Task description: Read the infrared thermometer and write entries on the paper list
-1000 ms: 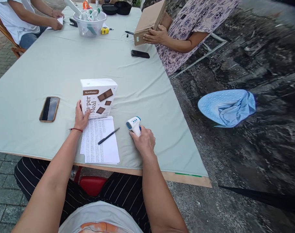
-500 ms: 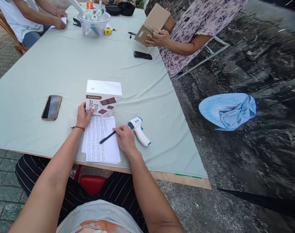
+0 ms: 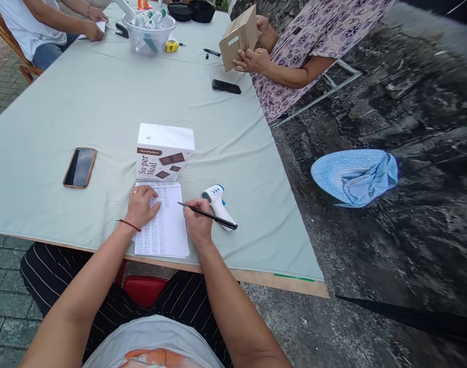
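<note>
A black pen point(image 3: 218, 219) is gripped in my right hand point(image 3: 198, 222), its tip pointing left over the right edge of the paper sheets point(image 3: 171, 225). Dense rows of writing cover the left part of the top sheet. My left hand point(image 3: 141, 206) lies on the upper left of the sheets, fingers spread and holding nothing. Just beyond the paper stands a white and brown box point(image 3: 165, 153) lettered "Super Meal". A white and blue infrared thermometer point(image 3: 217, 199) lies right of my right hand, partly behind the pen.
A phone point(image 3: 80, 167) lies at the left. Across the table, one person holds a cardboard box point(image 3: 233, 46) near a black phone point(image 3: 226, 86); another holds something white. A clear basket point(image 3: 151, 38) of bottles stands beside a yellow tape measure point(image 3: 172, 46). A blue hat point(image 3: 356, 176) is off the table, right.
My left hand has left the Super Meal box and come down onto the paper. The pen has swung round in my right hand, its tip now leftward. The far person has turned the cardboard box.
</note>
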The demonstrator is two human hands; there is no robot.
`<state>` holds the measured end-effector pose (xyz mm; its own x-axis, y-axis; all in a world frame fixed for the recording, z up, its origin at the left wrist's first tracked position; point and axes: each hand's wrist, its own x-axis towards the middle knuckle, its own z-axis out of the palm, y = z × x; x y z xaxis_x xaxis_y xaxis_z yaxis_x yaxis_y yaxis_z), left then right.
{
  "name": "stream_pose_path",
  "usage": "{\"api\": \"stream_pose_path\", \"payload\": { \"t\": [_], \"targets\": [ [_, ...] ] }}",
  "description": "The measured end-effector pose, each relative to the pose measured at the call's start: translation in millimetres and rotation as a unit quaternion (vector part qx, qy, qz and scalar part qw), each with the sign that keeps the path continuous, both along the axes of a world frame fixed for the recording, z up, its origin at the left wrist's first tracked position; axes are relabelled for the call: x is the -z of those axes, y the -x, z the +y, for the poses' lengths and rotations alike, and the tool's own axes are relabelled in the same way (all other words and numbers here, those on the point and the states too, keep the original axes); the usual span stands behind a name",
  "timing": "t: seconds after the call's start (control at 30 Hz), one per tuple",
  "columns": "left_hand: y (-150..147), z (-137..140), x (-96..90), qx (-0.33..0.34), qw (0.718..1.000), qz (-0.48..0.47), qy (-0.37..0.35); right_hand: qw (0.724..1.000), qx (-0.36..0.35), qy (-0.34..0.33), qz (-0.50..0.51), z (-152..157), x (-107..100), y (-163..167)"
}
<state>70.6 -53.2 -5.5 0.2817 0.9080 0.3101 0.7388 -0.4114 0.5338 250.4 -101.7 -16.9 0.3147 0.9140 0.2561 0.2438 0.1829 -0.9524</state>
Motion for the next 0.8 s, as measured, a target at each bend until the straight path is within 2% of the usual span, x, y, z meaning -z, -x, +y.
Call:
{"api": "stream_pose_path", "payload": {
  "t": [0.07, 0.17, 0.3, 0.4, 0.8],
  "targets": [
    [0, -1, -0.4, 0.003, 0.999, 0.036, 0.012, 0.997, -0.029, 0.029, 0.071, 0, -1, 11],
    [0, -1, -1.0, 0.002, 0.998, 0.052, 0.026, 0.992, -0.036, 0.069, 0.099, 2, 1, 22],
    [-1, -1, -0.8, -0.001, 0.998, 0.047, 0.037, 0.994, 0.018, 0.085, 0.07, 4, 5, 26],
    [-2, -2, 0.0, -0.003, 0.998, 0.042, 0.041, 0.994, 0.031, 0.095, 0.043, 5, 5, 26],
    [-4, -5, -1.7, 0.0, 0.998, 0.041, 0.045, 0.994, -0.015, 0.112, -0.007, 0, 7, 22]
  ]
}}
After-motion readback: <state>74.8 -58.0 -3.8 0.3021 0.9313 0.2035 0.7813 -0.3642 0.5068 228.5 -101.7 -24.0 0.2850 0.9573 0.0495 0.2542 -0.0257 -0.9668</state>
